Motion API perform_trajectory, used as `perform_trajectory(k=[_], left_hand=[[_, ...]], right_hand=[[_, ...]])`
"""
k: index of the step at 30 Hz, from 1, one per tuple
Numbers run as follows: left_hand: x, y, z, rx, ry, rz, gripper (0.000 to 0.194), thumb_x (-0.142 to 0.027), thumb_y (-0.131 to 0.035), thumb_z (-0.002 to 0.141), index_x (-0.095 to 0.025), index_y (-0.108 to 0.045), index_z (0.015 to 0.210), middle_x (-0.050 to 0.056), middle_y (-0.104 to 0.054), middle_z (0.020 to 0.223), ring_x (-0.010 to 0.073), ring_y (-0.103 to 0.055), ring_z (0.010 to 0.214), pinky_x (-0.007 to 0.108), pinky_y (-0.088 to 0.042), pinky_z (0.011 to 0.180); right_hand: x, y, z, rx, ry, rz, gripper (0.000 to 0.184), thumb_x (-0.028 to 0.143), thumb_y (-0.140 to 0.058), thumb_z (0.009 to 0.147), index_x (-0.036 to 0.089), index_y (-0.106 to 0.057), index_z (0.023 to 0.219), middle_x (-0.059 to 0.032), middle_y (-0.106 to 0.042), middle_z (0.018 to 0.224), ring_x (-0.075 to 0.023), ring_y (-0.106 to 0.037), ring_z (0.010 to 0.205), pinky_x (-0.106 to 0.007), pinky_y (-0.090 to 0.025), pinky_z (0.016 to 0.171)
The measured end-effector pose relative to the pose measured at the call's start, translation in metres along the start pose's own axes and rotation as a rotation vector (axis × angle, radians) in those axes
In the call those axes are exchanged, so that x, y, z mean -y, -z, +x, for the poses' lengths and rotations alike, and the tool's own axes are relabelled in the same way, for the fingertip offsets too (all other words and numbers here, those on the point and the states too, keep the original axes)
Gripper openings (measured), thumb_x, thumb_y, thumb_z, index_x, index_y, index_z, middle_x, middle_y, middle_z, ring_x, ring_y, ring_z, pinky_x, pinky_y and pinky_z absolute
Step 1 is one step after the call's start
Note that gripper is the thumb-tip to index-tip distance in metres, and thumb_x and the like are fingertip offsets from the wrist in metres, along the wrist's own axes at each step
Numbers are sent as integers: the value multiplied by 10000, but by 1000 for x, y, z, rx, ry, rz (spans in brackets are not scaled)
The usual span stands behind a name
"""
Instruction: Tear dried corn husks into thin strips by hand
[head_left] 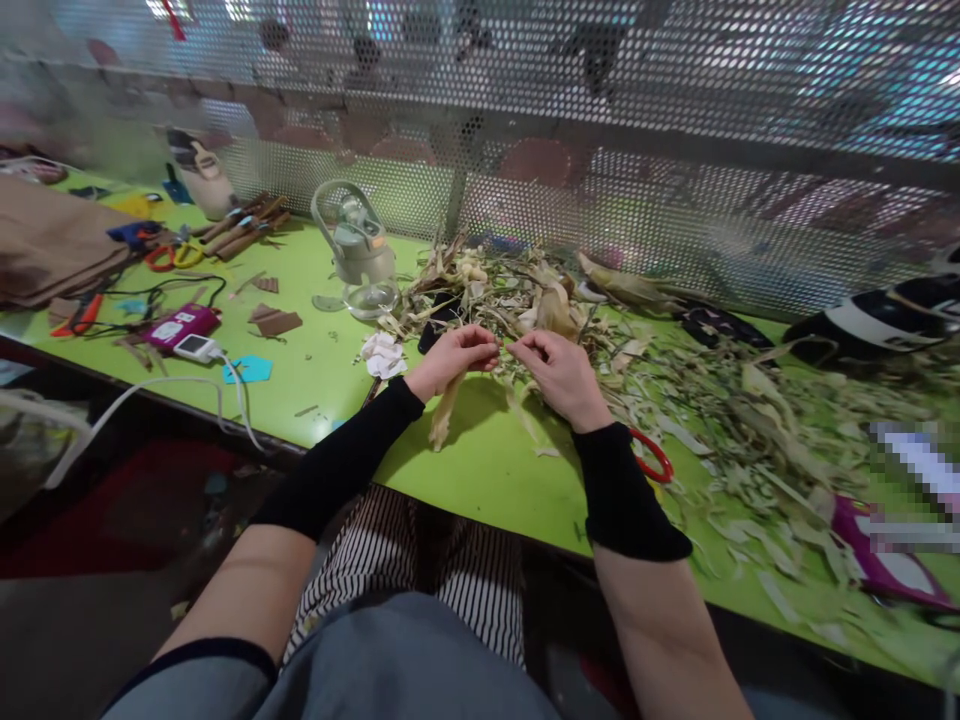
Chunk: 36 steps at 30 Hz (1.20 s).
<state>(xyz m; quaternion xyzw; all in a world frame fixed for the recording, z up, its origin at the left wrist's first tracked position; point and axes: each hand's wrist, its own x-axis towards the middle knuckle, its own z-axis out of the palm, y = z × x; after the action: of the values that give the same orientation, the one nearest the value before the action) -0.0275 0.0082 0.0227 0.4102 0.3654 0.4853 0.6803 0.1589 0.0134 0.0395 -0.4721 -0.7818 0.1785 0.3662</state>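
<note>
Both hands meet over a green table, in front of a pile of dried corn husks. My left hand is closed in a pinch on a thin husk strip that hangs down toward the table. My right hand has its fingers curled and pinches the same husk material at its upper end. Black sleeves cover both wrists. Red-handled scissors lie partly hidden under my right wrist.
Husk scraps litter the table's right side. A clear water jug stands behind a crumpled white tissue. Tools, scissors and cables lie at the left. A perforated metal screen bounds the far edge.
</note>
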Motion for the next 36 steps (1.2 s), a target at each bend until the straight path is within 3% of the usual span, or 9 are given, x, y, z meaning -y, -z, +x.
perform_trajectory(k=[5, 11, 17, 20, 24, 30, 36], left_hand=[[-3, 3, -2, 28, 78, -67, 204, 9, -636, 931, -146, -541, 839, -61, -620, 665, 34, -617, 578, 168, -499, 655], [-6, 4, -4, 109, 151, -27, 148, 7, -704, 881, -113, -624, 849, -43, -638, 712, 24, -625, 612, 154, -503, 653], [-3, 3, -8, 241, 144, 113, 130, -27, -705, 879, -107, -649, 792, -25, -640, 720, 43, -594, 621, 229, -539, 708], [-4, 5, -9, 274, 185, 119, 79, -48, -711, 885, -109, -674, 850, -17, -658, 763, 49, -614, 673, 218, -540, 711], [-5, 6, -7, 199, 166, 41, 115, -29, -695, 902, -109, -637, 843, -4, -657, 780, 60, -648, 699, 223, -554, 716], [-7, 2, -4, 76, 172, -52, 128, -21, -617, 963, -118, -602, 881, -6, -662, 770, 55, -658, 686, 211, -583, 710], [-9, 3, -4, 118, 194, -96, 125, -14, -598, 980, -106, -614, 896, -24, -646, 711, 33, -639, 646, 153, -554, 658]], right_hand=[[2, 1, -1, -23, -28, 2, 472, 633, -636, 936, 222, -606, 706, -7, -572, 658, -166, -479, 630, -321, -343, 628], [6, 1, -3, -46, -47, 35, 490, 662, -643, 920, 223, -603, 704, -5, -569, 652, -162, -468, 625, -319, -340, 619], [6, -4, -4, 5, -53, 14, 397, 554, -680, 924, 227, -604, 711, -7, -585, 668, -170, -507, 648, -324, -382, 638], [6, -6, -3, 8, 16, -24, 351, 532, -668, 943, 236, -611, 764, -39, -655, 797, -205, -584, 762, -351, -455, 730], [10, -3, -3, -141, 110, -94, 303, 539, -668, 954, 245, -652, 881, -78, -699, 998, -257, -626, 997, -411, -490, 926], [14, 1, -6, 53, -5, -10, 257, 470, -695, 926, 224, -725, 859, -58, -719, 887, -214, -635, 817, -362, -506, 779], [9, 1, -7, 89, -135, 168, 218, 416, -730, 862, 200, -748, 877, -40, -738, 820, -187, -620, 738, -333, -483, 709]])
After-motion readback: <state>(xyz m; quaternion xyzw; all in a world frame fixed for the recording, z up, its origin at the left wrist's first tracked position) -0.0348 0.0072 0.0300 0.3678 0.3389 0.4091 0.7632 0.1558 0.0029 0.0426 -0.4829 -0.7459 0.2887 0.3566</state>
